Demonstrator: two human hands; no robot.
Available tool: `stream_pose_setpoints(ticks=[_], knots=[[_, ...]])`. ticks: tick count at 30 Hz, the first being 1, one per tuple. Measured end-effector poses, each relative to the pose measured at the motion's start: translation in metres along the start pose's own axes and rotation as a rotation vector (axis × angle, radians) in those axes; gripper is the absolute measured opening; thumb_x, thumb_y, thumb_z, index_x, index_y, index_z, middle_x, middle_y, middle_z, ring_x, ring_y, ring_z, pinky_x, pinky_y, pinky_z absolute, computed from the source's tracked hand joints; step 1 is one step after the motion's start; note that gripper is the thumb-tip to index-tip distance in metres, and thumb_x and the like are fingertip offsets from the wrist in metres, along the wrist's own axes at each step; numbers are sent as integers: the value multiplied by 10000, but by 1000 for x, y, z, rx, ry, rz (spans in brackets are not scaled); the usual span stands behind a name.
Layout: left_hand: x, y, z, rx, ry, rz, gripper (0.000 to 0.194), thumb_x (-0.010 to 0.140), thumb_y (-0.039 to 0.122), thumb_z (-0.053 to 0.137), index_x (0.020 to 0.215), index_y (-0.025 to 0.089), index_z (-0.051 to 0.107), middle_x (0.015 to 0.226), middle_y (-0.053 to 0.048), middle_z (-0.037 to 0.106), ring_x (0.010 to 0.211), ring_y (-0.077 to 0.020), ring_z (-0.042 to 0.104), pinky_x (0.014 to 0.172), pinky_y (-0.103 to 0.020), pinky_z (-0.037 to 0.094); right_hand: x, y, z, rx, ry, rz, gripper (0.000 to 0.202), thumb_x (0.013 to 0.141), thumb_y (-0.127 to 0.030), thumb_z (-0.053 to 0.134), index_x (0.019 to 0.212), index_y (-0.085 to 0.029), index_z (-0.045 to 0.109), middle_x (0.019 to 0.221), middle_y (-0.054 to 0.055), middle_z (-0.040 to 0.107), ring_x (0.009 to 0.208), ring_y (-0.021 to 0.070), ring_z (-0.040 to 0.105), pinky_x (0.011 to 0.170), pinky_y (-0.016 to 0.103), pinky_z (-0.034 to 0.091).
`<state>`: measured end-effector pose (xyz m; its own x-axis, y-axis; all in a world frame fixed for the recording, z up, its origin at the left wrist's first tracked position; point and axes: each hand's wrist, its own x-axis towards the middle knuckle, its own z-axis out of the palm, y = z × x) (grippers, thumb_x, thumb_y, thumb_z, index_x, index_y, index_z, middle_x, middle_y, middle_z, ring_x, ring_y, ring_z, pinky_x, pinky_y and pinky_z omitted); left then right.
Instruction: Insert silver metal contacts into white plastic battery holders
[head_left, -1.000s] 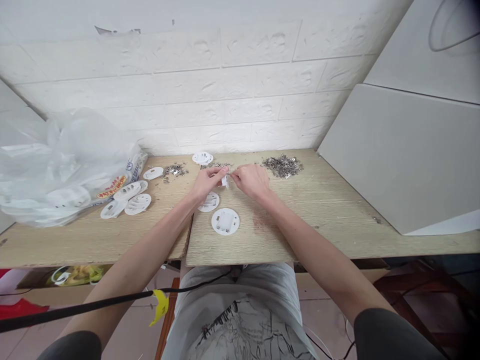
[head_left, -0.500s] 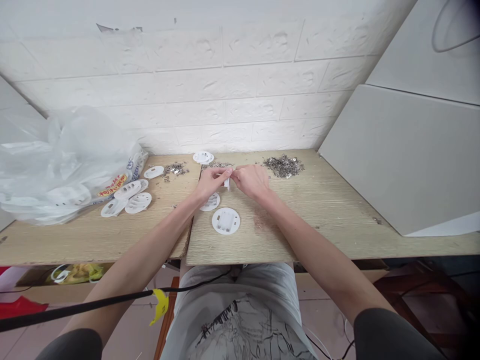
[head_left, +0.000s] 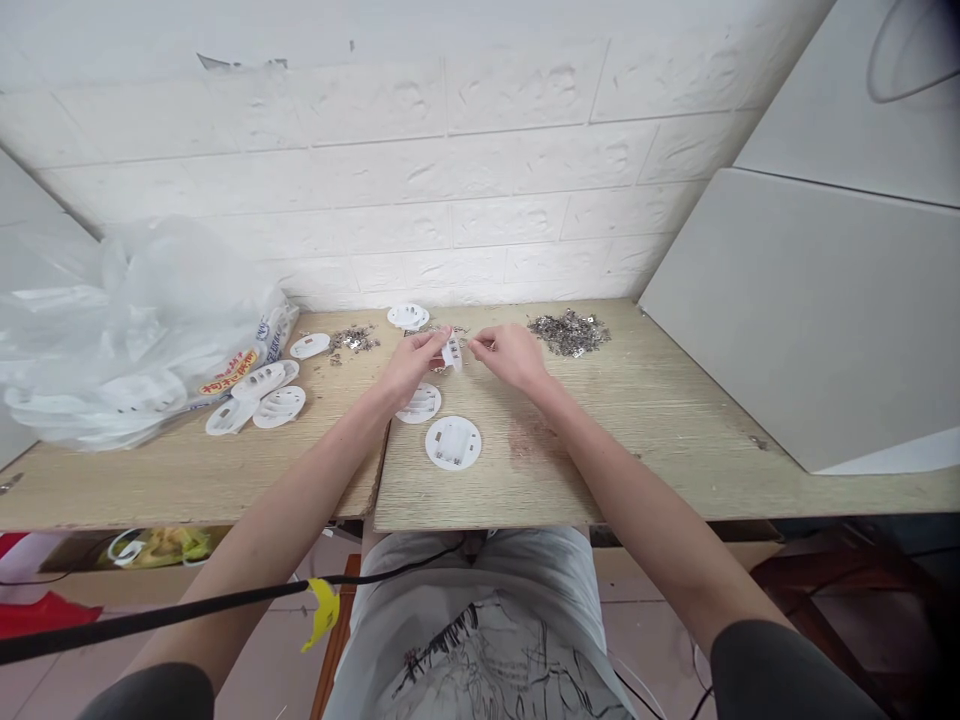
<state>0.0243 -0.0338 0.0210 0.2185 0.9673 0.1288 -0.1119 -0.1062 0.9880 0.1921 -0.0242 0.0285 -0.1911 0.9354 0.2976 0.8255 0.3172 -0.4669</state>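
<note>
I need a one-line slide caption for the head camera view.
Left hand holding a white piece, right hand close beside it, pile of small metal parts to the right.

At the far edge of the tabletop [head_left: 637, 440] is the wall [head_left: 480, 180], with the bag [head_left: 142, 330] at left, the disc cluster [head_left: 279, 407] just beside its near right side, and the lone disc [head_left: 310, 347] between the bag and the left heap [head_left: 355, 338]. Mid-scene, the left hand [head_left: 411, 362] holds the raised disc [head_left: 451, 353] with the right hand [head_left: 514, 354] just right of it, the near disc [head_left: 454, 443] and the second disc [head_left: 421, 403] lying nearer, the far discs [head_left: 409, 317] by the wall, and a partly hidden scatter [head_left: 459, 331] apparently behind the hands. Farther right come the right heap [head_left: 570, 332], then the panel [head_left: 810, 330].
</note>
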Motion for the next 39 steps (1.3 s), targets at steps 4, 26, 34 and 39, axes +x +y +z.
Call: stream_pose_setpoints(ticks=[4,26,34,39], knots=[[3,-2,0,-124,-66,-10,352,770,473,628,795,124,670,867,-84,678,835,-168,613,820,-300,452,6,6,10,577,-91,46,227,808,-336,587,845,-136,690,726,29,668,608,105,534,564,207,381],[5,-6,-3,-117,123,38,280,590,154,748,844,124,636,776,-42,671,706,-126,617,706,-272,468,0,-3,2,1085,-323,261,263,753,-309,698,631,-138,538,500,-52,408,442,34,278,376,180,120],[7,-11,-4,-37,145,150,312,575,140,713,807,170,506,674,27,590,606,-95,542,591,-227,414,-1,-7,6,1143,-332,286,249,749,-269,705,634,-138,527,488,-51,419,425,31,284,369,177,128],[7,-12,-5,8,204,117,304,591,146,695,795,184,472,649,41,578,534,-70,482,540,-206,358,1,-6,9,1180,-313,281,206,762,-268,682,670,-138,550,489,-51,418,413,31,264,370,187,102]])
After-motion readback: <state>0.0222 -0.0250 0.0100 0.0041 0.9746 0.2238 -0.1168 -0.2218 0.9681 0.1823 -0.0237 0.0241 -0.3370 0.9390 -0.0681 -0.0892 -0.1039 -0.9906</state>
